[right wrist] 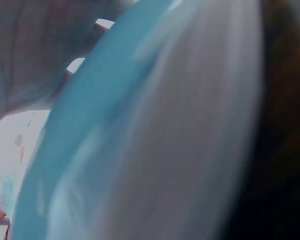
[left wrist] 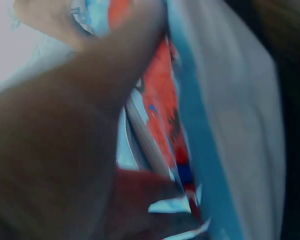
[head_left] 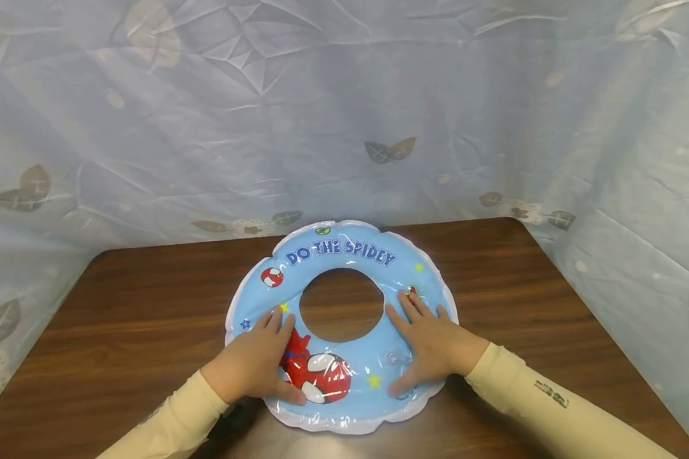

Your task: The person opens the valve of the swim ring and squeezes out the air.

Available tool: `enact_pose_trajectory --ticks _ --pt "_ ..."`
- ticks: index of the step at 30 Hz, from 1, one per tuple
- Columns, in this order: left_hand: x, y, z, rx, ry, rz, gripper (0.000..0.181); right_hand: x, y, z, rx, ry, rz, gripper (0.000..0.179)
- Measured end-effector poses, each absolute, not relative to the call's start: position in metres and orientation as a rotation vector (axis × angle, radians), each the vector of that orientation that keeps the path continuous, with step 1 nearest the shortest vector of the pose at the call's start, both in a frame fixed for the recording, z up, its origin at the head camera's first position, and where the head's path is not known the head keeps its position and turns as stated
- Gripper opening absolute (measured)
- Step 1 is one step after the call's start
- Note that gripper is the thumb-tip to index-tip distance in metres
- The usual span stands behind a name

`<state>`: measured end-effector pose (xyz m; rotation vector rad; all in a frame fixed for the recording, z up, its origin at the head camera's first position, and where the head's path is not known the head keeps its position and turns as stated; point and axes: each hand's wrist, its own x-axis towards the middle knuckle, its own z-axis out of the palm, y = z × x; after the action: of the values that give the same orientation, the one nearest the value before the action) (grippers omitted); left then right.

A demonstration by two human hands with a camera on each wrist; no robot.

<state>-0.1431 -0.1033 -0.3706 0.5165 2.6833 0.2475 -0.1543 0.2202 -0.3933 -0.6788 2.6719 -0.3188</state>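
A light-blue inflated swim ring [head_left: 358, 358] lies flat on the table, with a white scalloped edge, "DO THE SPIDEY" lettering and a red cartoon figure [head_left: 333, 377]. My left hand [head_left: 255, 362] rests with spread fingers on its near left side, beside that figure. On the near right side my right hand [head_left: 433, 344] lies with fingers spread, next to a clear round valve [head_left: 395, 358]. Both wrist views are close and blurred: the left wrist view has the ring's rim [left wrist: 202, 125] beside the hand, and the right wrist view its pale edge [right wrist: 175, 125]. The ring's underside is hidden.
The dark brown wooden table [head_left: 143, 299] has rounded far corners. Behind it and along both sides hangs a pale blue-grey curtain [head_left: 321, 127] printed with leaves, meeting the table's far edge.
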Motion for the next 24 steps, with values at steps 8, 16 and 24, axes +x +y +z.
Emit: enact_pose_trajectory --ticks 8,16,24 --pt "-0.143 -0.104 -0.374 0.546 2.661 0.261 0.123 -0.153 0.226 -0.394 -0.662 2.681 -0.341 0.139" --pt "-0.147 -0.104 -0.372 0.584 2.671 0.213 0.121 -0.153 0.227 -0.391 -0.667 2.691 -0.362 0.138" --pt "-0.187 -0.077 -0.347 0.920 2.756 0.132 0.104 -0.156 0.218 -0.388 -0.656 2.667 -0.341 0.138"
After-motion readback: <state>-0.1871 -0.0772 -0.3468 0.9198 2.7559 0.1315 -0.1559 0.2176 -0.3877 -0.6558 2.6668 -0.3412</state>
